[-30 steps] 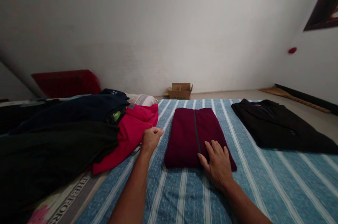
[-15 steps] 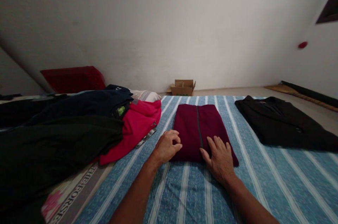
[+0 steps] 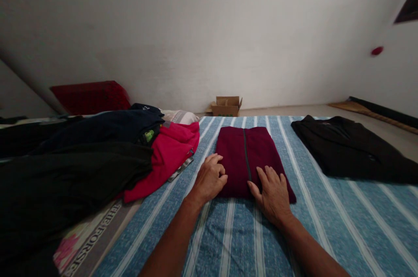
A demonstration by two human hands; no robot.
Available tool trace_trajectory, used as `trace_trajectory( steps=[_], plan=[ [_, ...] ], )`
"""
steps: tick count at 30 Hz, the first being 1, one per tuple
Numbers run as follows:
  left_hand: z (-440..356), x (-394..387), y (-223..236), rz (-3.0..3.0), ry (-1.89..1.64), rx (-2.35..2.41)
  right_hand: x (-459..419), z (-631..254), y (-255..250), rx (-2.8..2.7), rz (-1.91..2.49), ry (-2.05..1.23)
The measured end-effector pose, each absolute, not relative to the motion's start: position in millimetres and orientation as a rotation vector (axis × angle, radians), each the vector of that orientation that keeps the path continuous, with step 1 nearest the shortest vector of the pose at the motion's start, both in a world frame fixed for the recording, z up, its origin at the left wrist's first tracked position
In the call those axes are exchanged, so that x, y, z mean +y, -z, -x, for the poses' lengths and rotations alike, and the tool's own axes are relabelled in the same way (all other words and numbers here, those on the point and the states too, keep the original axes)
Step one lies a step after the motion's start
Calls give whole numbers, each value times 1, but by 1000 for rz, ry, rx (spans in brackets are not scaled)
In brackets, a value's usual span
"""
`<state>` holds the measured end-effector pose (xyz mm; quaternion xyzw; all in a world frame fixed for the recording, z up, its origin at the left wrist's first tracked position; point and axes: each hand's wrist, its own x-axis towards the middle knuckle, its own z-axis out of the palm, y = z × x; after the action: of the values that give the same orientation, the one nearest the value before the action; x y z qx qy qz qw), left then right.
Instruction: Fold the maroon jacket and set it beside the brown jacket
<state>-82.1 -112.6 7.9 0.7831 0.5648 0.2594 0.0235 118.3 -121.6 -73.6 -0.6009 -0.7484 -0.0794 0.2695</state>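
Note:
A folded maroon garment with a dark zip down its middle (image 3: 233,150) lies flat on a blue-and-white striped sheet (image 3: 228,242). My left hand (image 3: 211,177) is at its near left edge, fingers bent and apart, with nothing visibly gripped. Resting on the near right part of the cloth is my right hand (image 3: 271,190), its fingers spread and palm down beside the zip.
Dark clothes (image 3: 75,163) and a bright pink garment (image 3: 170,150) are heaped on the left. A folded black garment (image 3: 349,148) lies on the right. Beyond the sheet are an open cardboard box (image 3: 226,106) and a red object (image 3: 93,97) by the wall.
My left hand has shifted slightly forward along the garment's left edge, and its fingers have loosened from a curl. My right hand stays nearly in place on the cloth.

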Motion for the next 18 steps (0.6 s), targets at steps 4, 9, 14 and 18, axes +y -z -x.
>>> trace_trajectory(
  steps=[4,9,14,18],
  plan=[
    [85,-110,-6,-2528,-774,1759,-121,-119,74,-2018,1615,214],
    [90,-109,-12,-2432,-830,1891,-121,-118,75,-2007,1615,216],
    [84,-112,-11,-2393,-792,1749,-121,-119,75,-2010,1618,201],
    [81,-111,-8,-2361,-834,1791,-121,-118,74,-2018,1626,205]
  ],
)
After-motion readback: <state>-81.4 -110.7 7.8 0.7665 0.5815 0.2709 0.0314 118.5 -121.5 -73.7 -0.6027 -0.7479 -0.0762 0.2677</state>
